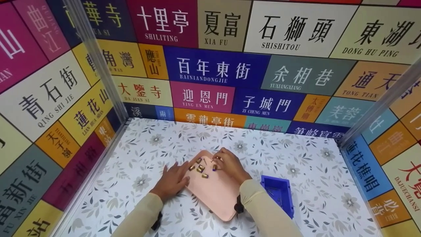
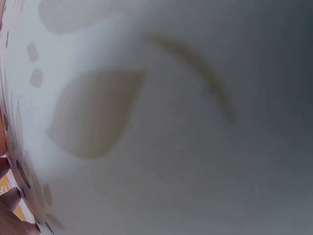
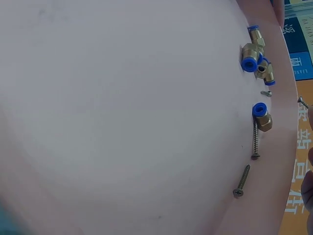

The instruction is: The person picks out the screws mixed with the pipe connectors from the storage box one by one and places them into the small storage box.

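A shallow pink tray [image 1: 210, 194] lies at an angle, with several brass push-in fittings [image 1: 200, 168] with blue collars at its far end. My left hand [image 1: 171, 181] rests at the tray's left edge, fingers extended; its fingertips [image 2: 10, 200] show at the left of the left wrist view. Over the tray's far right side, my right hand [image 1: 230, 166] pinches a small screw [image 3: 303, 102]. Below that hand, a longer screw [image 3: 241, 181] lies loose near a fitting [image 3: 262, 116], beside which another screw [image 3: 255, 142] lies. A tiny screw [image 3: 266, 93] sits nearby.
Right of the tray stands a blue bin [image 1: 291, 197] holding some screws, partly behind my right forearm. A floral-patterned table [image 1: 141, 200] extends around both. Panels with printed signs [image 1: 217, 65] close off the back and sides.
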Demonstrator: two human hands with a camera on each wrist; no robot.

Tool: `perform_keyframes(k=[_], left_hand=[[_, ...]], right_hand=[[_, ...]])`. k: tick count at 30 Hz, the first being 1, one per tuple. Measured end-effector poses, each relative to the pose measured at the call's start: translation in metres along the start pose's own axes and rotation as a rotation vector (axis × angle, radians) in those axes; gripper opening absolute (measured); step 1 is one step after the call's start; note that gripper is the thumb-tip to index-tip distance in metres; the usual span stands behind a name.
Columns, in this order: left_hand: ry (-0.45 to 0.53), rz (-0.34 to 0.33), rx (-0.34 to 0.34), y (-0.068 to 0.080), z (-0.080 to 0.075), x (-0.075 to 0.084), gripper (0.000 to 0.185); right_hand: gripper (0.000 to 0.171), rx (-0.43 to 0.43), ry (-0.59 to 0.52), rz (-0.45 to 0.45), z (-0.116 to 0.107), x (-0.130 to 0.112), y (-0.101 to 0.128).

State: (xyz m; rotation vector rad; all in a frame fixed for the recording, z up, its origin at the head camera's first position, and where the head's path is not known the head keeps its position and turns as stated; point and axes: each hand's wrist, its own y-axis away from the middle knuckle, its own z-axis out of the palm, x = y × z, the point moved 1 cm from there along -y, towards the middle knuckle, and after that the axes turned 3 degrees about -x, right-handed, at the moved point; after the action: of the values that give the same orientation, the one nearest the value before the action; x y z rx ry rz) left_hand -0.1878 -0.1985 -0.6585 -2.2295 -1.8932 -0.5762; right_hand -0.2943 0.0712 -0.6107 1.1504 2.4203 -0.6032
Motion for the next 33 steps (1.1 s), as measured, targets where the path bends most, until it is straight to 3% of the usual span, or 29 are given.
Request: perform_keyframes(k=[8,16,23,33], left_hand=[[0.027,-0.047,-0.009,0.003,0.001,0.002,0.071],[0.033,-0.029,-0.009,0.003,-0.001,0.003,0.071],[0.011,0.038,0.037,0.001,-0.003,0.003,0.067],[0.006,-0.009,0.015,-0.001,0.001,0.001,0.069]], right_hand=[[0.011,0.022,-0.072,0.039,-0.006,-0.003,0.006],[0.01,0.064,-0.078,0.053,-0.017,-0.007,0.017],[0.011,0.137,-0.029,0.008,-0.034,-0.007,0.028],[0.011,0.177,-0.074,0.01,-0.056,-0.003,0.046]])
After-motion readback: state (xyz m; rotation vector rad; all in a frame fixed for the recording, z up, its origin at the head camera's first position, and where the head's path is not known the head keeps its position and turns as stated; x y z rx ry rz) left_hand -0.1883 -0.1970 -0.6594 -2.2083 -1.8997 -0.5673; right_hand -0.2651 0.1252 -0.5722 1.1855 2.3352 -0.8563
